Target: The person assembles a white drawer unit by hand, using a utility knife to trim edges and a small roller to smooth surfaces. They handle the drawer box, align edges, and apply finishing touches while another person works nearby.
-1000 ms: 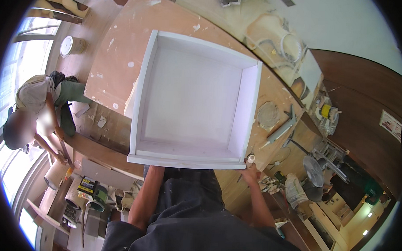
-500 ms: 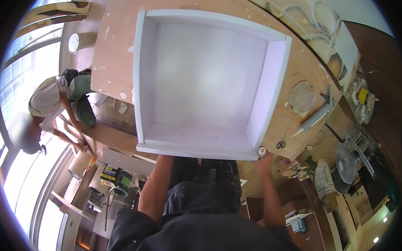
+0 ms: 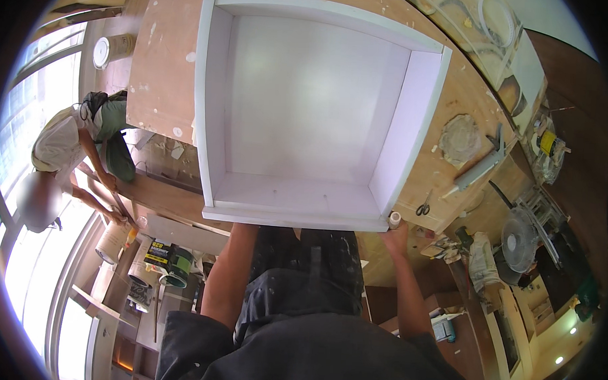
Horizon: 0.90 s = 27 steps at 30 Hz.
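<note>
A white, shallow drawer box (image 3: 314,100) fills the middle of the view, its open side facing up. Its near edge juts past the worktable toward my body. My left forearm (image 3: 229,274) runs up beneath that edge, and the drawer hides my left hand and its fingers. At the drawer's near right corner is my right hand (image 3: 395,239), closed round a small whitish cylinder (image 3: 394,220) whose round end shows. The cylinder lies against or very near the corner; I cannot tell whether the hand also grips the drawer.
On the light-brown worktable (image 3: 162,64), right of the drawer, lie scissors (image 3: 423,205), a caulking gun (image 3: 480,166) and a round pale patch (image 3: 460,138). A co-worker (image 3: 64,141) bends at the left. Paint cans (image 3: 179,266) stand lower left; a fan (image 3: 518,241) stands right.
The whole scene has shifted slightly up and left in the picture. The drawer appears a little larger. Both arms keep their places at its near edge.
</note>
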Motion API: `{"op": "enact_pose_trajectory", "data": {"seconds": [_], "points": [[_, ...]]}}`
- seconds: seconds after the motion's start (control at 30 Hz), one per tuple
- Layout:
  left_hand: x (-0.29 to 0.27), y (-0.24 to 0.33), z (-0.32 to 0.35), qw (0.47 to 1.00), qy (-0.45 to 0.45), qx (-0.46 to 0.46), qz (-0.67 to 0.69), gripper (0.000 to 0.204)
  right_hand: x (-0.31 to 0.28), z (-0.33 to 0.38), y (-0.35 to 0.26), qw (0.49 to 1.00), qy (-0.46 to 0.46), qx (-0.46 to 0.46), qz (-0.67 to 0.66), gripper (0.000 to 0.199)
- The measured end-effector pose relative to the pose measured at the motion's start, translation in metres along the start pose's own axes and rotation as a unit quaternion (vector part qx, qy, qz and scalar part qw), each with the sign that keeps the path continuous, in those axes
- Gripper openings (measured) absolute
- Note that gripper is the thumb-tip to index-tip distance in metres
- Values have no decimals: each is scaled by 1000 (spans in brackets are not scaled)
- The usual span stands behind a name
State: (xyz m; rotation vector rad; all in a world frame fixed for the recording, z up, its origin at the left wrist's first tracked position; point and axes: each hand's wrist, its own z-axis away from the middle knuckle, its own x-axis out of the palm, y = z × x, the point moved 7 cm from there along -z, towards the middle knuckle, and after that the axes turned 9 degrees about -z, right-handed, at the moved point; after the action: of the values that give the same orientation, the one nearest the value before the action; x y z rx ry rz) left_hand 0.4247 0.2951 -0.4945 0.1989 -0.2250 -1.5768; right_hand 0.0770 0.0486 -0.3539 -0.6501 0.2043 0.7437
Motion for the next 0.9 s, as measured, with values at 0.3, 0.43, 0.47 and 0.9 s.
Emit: {"op": "enact_pose_trajectory", "data": {"seconds": [0.3, 0.43, 0.47, 0.9], "points": [[-59, 79, -30, 990, -135, 21, -19, 74, -49, 12, -12, 990, 136, -39, -25, 17], [-89, 159, -11, 977, 108, 135, -123, 74, -41, -7, -57, 979, 191, -68, -1, 24], [-80, 182, 9, 973, 110, 153, -136, 73, -31, -11, -79, 979, 191, -77, 1, 25], [192, 236, 82, 638, 37, 498, -586, 45, -6, -89, -204, 921, 258, -259, 131, 27]]}}
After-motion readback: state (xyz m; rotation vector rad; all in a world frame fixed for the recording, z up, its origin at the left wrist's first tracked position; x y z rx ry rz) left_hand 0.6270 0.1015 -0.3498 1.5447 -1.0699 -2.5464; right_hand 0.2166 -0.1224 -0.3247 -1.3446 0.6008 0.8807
